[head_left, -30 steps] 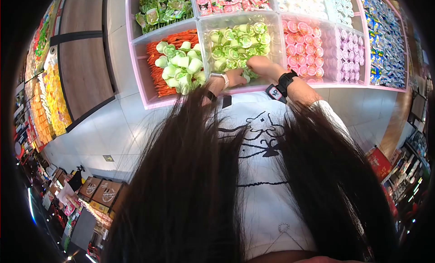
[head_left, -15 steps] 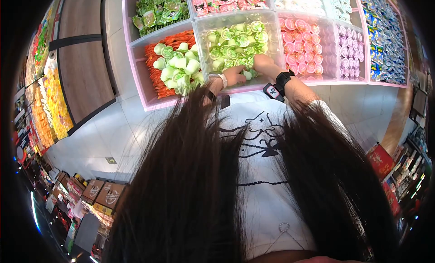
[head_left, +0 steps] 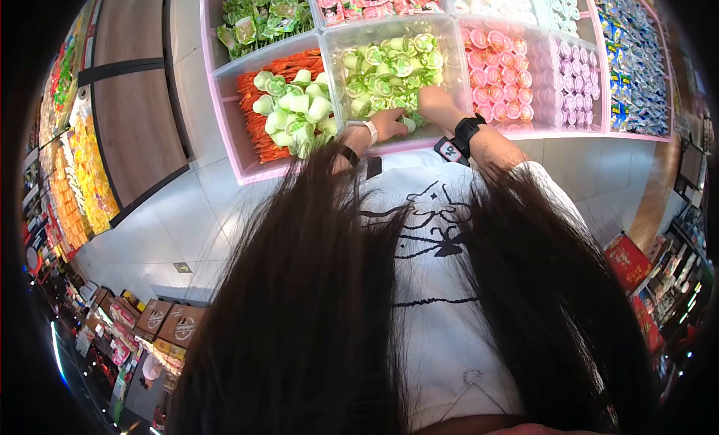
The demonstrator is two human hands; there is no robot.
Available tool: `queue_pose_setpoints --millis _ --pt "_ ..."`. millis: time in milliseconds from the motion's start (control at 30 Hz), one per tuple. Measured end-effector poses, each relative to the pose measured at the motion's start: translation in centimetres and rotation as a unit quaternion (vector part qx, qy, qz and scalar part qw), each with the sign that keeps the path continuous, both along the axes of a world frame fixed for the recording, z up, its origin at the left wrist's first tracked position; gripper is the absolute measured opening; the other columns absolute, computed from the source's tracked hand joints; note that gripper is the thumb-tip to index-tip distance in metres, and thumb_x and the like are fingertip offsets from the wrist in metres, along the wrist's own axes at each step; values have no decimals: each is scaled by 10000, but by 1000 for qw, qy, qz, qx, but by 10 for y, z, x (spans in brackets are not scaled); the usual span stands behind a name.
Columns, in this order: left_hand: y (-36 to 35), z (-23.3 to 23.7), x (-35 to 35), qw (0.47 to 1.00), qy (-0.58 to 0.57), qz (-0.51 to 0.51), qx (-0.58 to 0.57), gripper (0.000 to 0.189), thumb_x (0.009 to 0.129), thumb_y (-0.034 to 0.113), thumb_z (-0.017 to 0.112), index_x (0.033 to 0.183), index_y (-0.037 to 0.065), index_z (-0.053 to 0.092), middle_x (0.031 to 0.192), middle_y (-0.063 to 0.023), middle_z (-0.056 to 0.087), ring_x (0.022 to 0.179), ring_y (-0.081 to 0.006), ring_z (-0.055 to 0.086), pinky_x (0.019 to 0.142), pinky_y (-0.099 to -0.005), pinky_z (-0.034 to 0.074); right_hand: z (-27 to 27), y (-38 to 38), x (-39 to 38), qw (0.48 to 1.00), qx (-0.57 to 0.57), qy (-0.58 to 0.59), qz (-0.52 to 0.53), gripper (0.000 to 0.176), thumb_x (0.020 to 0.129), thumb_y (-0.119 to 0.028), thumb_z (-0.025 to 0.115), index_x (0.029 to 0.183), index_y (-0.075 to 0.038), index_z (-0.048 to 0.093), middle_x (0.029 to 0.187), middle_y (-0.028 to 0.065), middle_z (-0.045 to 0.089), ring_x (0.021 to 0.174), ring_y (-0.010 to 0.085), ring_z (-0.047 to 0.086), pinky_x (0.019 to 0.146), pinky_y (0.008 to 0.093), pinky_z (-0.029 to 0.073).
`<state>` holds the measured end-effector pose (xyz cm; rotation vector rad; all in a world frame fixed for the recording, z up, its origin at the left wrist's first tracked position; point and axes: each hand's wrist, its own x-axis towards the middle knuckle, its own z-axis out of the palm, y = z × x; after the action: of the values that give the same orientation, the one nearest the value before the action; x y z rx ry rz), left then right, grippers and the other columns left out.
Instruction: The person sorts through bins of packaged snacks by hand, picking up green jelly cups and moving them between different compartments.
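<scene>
Both hands reach into a clear-walled bin (head_left: 457,75) of green jelly cups (head_left: 389,64). My left hand (head_left: 387,125) is at the bin's near left, fingers apart, beside a pale green cup (head_left: 408,125); it appears to touch that cup's edge. To its right, my right hand (head_left: 434,105) points down among the cups with its fingers bent; its fingertips are hidden, so what they hold cannot be seen. In the bin on the left, several pale green cups (head_left: 298,105) lie on orange packets (head_left: 251,128).
Pink-lidded cups (head_left: 498,75) and purple-lidded cups (head_left: 577,83) stand in rows to the right, with blue packets (head_left: 636,68) beyond. The bins have a pink rim (head_left: 277,170). A wooden-topped stand (head_left: 138,128) is at the left, and dark hair hangs below my arms.
The hands have barely moved among the green cups. The view has shifted very slightly.
</scene>
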<state>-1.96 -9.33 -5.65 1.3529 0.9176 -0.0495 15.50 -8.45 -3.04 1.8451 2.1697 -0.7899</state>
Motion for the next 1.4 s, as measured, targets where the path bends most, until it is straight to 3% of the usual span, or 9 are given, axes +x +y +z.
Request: queue_pose_setpoints --millis 100,300,400,700,800,900,1000,1300,1400 --pt "0 5 1 999 11 -13 45 502 622 253 628 1062 38 518 819 -143 605 752 -244 583 670 -315 450 0 -5 3 998 -35 -16 -42 152 693 -92 489 735 -10 610 747 188 610 696 311 610 591 407 483" --pt "1 15 1 997 14 -17 71 526 626 274 624 1080 31 521 926 -171 596 842 -287 574 743 -326 443 1 -18 20 946 22 7 324 123 662 -105 522 686 -40 625 698 170 611 642 301 607 549 404 472" --pt "3 18 2 996 25 -35 77 537 635 255 619 1110 34 502 935 -158 592 849 -266 565 749 -318 438 15 -36 9 993 -85 -50 69 146 686 -129 522 709 -50 642 716 130 629 717 274 626 612 346 492" --pt "3 9 1 997 26 -44 58 531 665 220 604 1148 43 473 916 -126 587 837 -214 556 747 -297 431 9 -14 3 942 -327 -35 -61 177 679 -124 541 776 -23 649 768 147 637 722 266 629 601 370 490" --pt "4 14 2 995 36 -62 66 532 662 220 605 1146 44 474 922 -136 584 840 -222 557 753 -298 431 -42 -17 9 955 -288 -38 56 175 669 -119 558 776 -13 647 770 147 638 709 263 631 613 363 489" --pt "5 11 4 992 47 -86 81 544 655 226 607 1149 44 471 935 -150 581 849 -240 558 763 -304 430 -49 -25 6 953 -252 7 -169 182 671 -111 560 790 3 637 776 170 633 730 280 629 627 377 488" --pt "5 15 4 991 45 -91 91 562 648 238 611 1153 39 466 960 -163 579 871 -260 559 778 -311 428 -1 -21 -1 943 -217 11 -253 214 680 -101 547 838 23 620 798 202 624 756 310 623 644 382 489" --pt "6 14 5 990 51 -105 82 580 647 251 606 1162 28 460 980 -178 576 896 -278 558 792 -314 427 -12 -19 -2 971 61 17 -230 255 695 -59 506 930 34 539 751 177 615 729 317 615 615 405 492" --pt "6 14 4 991 39 -94 86 529 655 271 597 1107 19 482 933 -183 585 854 -293 565 752 -334 436 -7 -12 0 992 49 -57 -102 217 689 -43 505 888 -4 584 712 159 608 728 293 615 603 394 495"
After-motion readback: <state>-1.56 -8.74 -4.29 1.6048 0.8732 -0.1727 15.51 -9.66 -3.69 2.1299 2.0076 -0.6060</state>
